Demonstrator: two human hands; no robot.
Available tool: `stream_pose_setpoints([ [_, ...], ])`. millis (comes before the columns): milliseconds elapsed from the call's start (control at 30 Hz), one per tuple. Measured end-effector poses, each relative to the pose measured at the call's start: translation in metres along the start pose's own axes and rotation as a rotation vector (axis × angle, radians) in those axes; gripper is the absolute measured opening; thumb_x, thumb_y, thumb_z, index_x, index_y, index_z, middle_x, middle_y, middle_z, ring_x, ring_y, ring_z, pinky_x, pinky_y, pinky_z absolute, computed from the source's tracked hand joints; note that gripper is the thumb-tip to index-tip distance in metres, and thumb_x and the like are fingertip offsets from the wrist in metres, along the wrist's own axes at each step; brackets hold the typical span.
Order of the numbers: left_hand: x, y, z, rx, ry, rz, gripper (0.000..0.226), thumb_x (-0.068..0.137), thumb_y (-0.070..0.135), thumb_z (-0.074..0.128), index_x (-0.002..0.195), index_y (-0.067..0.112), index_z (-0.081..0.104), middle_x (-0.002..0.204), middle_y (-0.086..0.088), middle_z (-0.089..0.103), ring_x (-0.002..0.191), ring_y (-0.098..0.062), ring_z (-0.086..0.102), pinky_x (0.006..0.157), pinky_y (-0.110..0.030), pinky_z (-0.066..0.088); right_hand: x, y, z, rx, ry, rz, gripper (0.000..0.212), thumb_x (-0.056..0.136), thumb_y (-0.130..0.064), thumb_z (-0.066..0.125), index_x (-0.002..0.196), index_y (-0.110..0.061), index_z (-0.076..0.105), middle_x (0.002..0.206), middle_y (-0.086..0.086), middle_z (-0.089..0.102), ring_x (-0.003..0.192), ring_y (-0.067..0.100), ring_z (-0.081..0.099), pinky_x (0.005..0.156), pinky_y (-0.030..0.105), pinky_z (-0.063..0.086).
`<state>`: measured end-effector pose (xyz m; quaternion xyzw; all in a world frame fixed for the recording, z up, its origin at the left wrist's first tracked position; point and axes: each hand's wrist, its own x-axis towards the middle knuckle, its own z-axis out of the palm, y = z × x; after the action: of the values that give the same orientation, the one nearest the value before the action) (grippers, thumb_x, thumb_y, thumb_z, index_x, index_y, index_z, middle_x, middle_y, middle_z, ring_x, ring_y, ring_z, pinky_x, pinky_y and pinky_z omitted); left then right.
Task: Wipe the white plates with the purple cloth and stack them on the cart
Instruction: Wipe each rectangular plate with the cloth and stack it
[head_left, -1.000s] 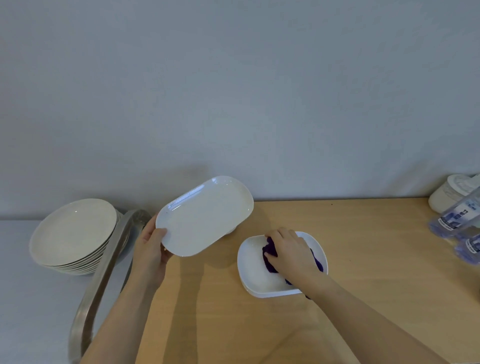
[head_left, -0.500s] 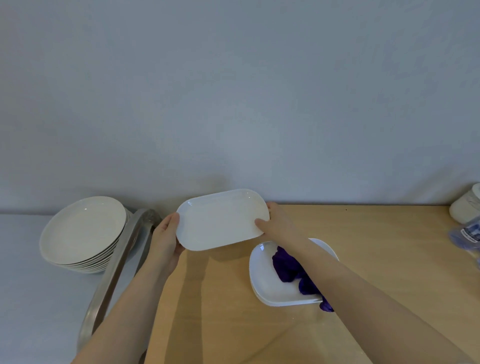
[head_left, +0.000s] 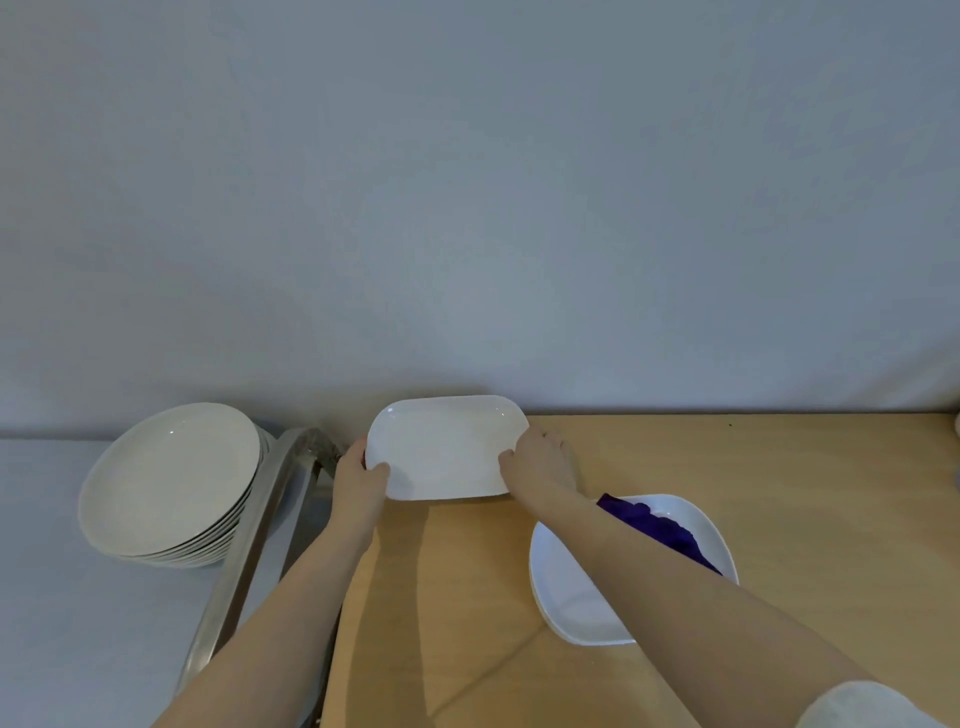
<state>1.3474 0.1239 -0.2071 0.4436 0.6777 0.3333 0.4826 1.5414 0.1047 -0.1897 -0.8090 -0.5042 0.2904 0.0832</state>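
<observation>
A white oblong plate (head_left: 444, 447) is held above the wooden table's far left corner. My left hand (head_left: 361, 480) grips its left end and my right hand (head_left: 540, 470) grips its right end. The purple cloth (head_left: 657, 527) lies loose in a white squarish plate (head_left: 571, 597) on the table, partly hidden behind my right forearm. A stack of round white plates (head_left: 169, 480) stands on the cart at the left.
The cart's metal handle rail (head_left: 249, 556) runs between the round plate stack and the wooden table (head_left: 805, 493). A grey wall stands close behind both. A pale object shows at the far right edge.
My right hand left the purple cloth in the squarish plate and took the oblong plate's right end. The plate levelled out and both hands now hold it.
</observation>
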Motion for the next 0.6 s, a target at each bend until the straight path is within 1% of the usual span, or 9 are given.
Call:
stream_pose_setpoints([
  [100, 0.018, -0.018, 0.0, 0.189, 0.024, -0.013, 0.047, 0.083, 0.006, 0.041, 0.127, 0.015, 0.051, 0.123, -0.012, 0.053, 0.117, -0.035, 0.046, 0.095, -0.053, 0.047, 0.006, -0.006, 0.01, -0.016, -0.013, 0.024, 0.032, 0.098, -0.017, 0.038, 0.125, 0.0, 0.044, 0.128, 0.017, 0.045, 0.119, 0.029, 0.04, 0.096, 0.029, 0.032],
  [167, 0.031, -0.032, 0.001, 0.284, 0.019, -0.035, 0.049, 0.081, 0.009, 0.041, 0.129, 0.015, 0.049, 0.125, -0.016, 0.05, 0.118, -0.039, 0.043, 0.095, -0.057, 0.046, 0.011, -0.009, 0.015, -0.049, -0.013, 0.042, 0.031, 0.099, -0.017, 0.036, 0.123, 0.001, 0.044, 0.125, 0.017, 0.047, 0.119, 0.029, 0.038, 0.098, 0.03, 0.03],
  [233, 0.028, -0.026, 0.003, 0.328, 0.034, -0.049, 0.044, 0.083, 0.005, 0.042, 0.127, 0.01, 0.05, 0.126, -0.019, 0.047, 0.117, -0.04, 0.043, 0.094, -0.054, 0.047, 0.016, -0.012, 0.023, -0.066, -0.007, 0.067, 0.031, 0.098, -0.019, 0.037, 0.121, 0.001, 0.044, 0.125, 0.018, 0.046, 0.117, 0.029, 0.038, 0.093, 0.028, 0.031],
  [267, 0.028, -0.024, 0.003, 0.326, 0.039, -0.049, 0.043, 0.083, 0.003, 0.042, 0.125, 0.01, 0.052, 0.128, -0.019, 0.046, 0.117, -0.041, 0.043, 0.094, -0.054, 0.047, 0.019, -0.013, 0.027, -0.066, -0.006, 0.086, 0.031, 0.098, -0.019, 0.037, 0.121, 0.0, 0.044, 0.125, 0.018, 0.045, 0.116, 0.029, 0.038, 0.082, 0.023, 0.031],
  [333, 0.032, -0.025, 0.004, 0.318, 0.04, -0.055, 0.045, 0.082, 0.002, 0.042, 0.123, 0.013, 0.055, 0.128, -0.018, 0.044, 0.116, -0.04, 0.043, 0.095, -0.056, 0.046, 0.024, -0.012, 0.033, -0.07, 0.001, 0.106, 0.033, 0.097, -0.019, 0.037, 0.123, 0.0, 0.045, 0.125, 0.016, 0.045, 0.115, 0.028, 0.037, 0.06, 0.02, 0.021],
  [400, 0.034, -0.027, 0.004, 0.34, 0.029, -0.05, 0.046, 0.081, 0.004, 0.042, 0.124, 0.014, 0.056, 0.128, -0.019, 0.044, 0.117, -0.041, 0.042, 0.096, -0.056, 0.045, 0.028, -0.009, 0.036, -0.112, 0.001, 0.086, 0.038, 0.097, -0.018, 0.038, 0.129, 0.001, 0.044, 0.121, 0.016, 0.043, 0.12, 0.03, 0.037, 0.06, 0.023, 0.019],
  [500, 0.033, -0.022, 0.005, 0.383, 0.027, -0.037, 0.045, 0.087, 0.003, 0.044, 0.13, 0.009, 0.052, 0.134, -0.018, 0.04, 0.121, -0.038, 0.037, 0.097, -0.047, 0.043, 0.031, -0.006, 0.04, -0.151, -0.002, 0.073, 0.041, 0.096, -0.022, 0.042, 0.131, 0.0, 0.042, 0.134, 0.018, 0.039, 0.124, 0.032, 0.036, 0.073, 0.027, 0.03],
  [567, 0.032, -0.018, 0.007, 0.412, 0.024, -0.023, 0.045, 0.089, 0.0, 0.044, 0.133, 0.007, 0.05, 0.138, -0.018, 0.036, 0.126, -0.037, 0.032, 0.098, -0.045, 0.037, 0.033, -0.005, 0.044, -0.215, 0.011, 0.088, 0.037, 0.097, -0.024, 0.039, 0.124, -0.001, 0.045, 0.13, 0.019, 0.043, 0.117, 0.029, 0.037, 0.061, 0.022, 0.021],
  [600, 0.032, -0.018, 0.008, 0.425, 0.02, -0.028, 0.046, 0.09, -0.001, 0.043, 0.135, 0.008, 0.048, 0.139, -0.017, 0.033, 0.129, -0.036, 0.028, 0.1, -0.044, 0.035, 0.033, -0.005, 0.046, -0.209, 0.013, 0.098, 0.036, 0.097, -0.025, 0.038, 0.122, -0.001, 0.045, 0.128, 0.019, 0.044, 0.115, 0.028, 0.037, 0.06, 0.023, 0.017],
])
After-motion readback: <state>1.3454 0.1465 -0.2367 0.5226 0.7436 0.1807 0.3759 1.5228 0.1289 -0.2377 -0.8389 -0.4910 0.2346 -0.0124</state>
